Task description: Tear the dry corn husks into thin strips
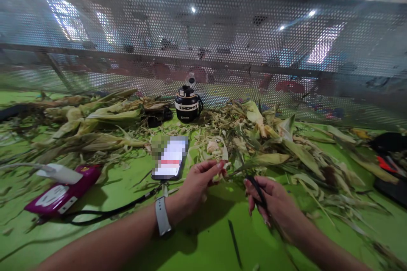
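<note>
My left hand (203, 175), with a watch on its wrist, is closed in a pinch over the middle of the green table. Between its thumb and fingertips is a small pale piece of dried plant, seemingly corn husk (224, 151); its lower part is hidden by the fingers. My right hand (270, 199) is just to the right, its fingers closed through the black handles of a pair of scissors (257, 188). The blades are hard to make out against the scraps behind. A thin dark strip (234, 243) lies on the table below the hands.
Dried husks lie heaped at left (104, 118) and right (295, 152). A black jug (187, 108) stands at the back before a perforated metal screen (222, 42). A phone (171, 159) with a cord and a purple power bank (63, 194) with a white plug lie left.
</note>
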Available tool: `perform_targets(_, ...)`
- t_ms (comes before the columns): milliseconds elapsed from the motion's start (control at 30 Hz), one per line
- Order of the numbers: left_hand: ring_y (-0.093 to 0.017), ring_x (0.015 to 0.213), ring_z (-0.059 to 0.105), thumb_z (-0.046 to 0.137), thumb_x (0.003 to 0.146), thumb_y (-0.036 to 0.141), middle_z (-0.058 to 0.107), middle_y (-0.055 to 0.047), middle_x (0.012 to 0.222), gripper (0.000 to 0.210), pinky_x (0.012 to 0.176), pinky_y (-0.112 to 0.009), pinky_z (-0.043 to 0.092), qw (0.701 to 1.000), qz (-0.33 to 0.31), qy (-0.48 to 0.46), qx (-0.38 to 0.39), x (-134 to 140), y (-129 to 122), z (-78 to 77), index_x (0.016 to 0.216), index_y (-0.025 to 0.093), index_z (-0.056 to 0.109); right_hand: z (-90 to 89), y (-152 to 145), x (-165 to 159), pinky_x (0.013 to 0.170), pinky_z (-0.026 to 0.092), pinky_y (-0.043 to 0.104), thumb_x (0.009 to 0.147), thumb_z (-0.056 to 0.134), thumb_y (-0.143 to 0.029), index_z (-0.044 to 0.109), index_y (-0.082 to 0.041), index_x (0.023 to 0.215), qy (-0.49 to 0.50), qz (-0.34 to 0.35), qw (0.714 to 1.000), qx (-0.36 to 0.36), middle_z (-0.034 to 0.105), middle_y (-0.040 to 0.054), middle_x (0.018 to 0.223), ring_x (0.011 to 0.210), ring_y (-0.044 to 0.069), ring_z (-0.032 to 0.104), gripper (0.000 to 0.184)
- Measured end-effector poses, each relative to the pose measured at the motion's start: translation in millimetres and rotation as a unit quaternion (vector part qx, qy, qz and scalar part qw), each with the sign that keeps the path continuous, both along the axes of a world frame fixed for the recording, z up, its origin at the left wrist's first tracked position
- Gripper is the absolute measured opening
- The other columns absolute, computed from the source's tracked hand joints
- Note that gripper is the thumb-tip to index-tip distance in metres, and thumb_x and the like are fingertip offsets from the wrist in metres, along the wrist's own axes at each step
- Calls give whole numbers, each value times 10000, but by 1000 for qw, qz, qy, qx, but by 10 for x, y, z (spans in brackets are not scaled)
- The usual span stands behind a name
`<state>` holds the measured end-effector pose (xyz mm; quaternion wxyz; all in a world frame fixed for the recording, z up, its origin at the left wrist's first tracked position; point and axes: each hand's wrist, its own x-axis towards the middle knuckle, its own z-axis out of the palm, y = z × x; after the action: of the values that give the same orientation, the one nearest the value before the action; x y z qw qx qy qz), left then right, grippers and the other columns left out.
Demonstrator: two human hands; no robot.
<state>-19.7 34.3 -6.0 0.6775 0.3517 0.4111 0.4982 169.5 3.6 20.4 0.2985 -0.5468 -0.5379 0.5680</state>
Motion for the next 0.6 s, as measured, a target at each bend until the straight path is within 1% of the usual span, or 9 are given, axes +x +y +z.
perform_targets(100,-102,673,558,741,680,407,673,-31,806,282,566,-172,412,998,36,47,13,-37,35,66,840,176,729,101,97,142,400,341,193,746,586,-601,542,-160,760,-69,38,997,25,650,11,657,414,64,420,443)
perform_targets(167,-102,659,550,749,668,399,682,-31,797,289,569,-179,403,996,55,59,31,-59,68,134,851,176,735,162,166,268,454,368,216,759,599,-553,581,-160,774,-148,83,984,62,663,26,691,500,105,496,394)
perform_targets(200,-106,665,553,761,654,388,689,-34,792,289,588,-185,407,995,62,63,42,-70,85,170,843,170,739,187,192,329,485,369,225,751,615,-536,605,-161,762,-202,104,969,93,661,27,689,543,124,521,376)
perform_targets(267,-120,693,566,790,609,368,704,-41,783,275,637,-199,413,993,74,72,60,-90,121,239,783,160,745,228,214,420,522,352,232,728,650,-501,651,-170,737,-304,151,930,141,661,22,684,598,149,550,331)
perform_targets(333,-133,706,576,809,566,366,709,-40,752,259,656,-211,408,991,78,90,68,-108,163,289,701,157,739,258,195,453,522,323,226,699,679,-456,679,-185,728,-368,201,894,159,666,12,693,610,155,566,273)
perform_targets(400,-129,664,567,808,555,379,701,-30,711,255,621,-219,393,989,73,109,68,-123,216,320,661,161,729,277,150,433,528,313,221,673,696,-413,690,-195,745,-398,239,868,173,675,10,732,640,161,585,229)
perform_targets(500,-104,600,534,776,603,384,692,-19,710,244,563,-215,367,988,46,126,75,-133,306,369,709,169,731,276,81,374,591,342,230,653,701,-397,701,-200,807,-425,260,838,221,686,30,811,739,193,607,250)
perform_targets(600,-102,647,550,759,630,348,697,-19,771,207,604,-206,399,987,32,133,88,-126,388,455,750,181,727,229,41,346,635,357,253,650,701,-393,705,-210,851,-438,265,819,259,694,46,845,807,227,610,272)
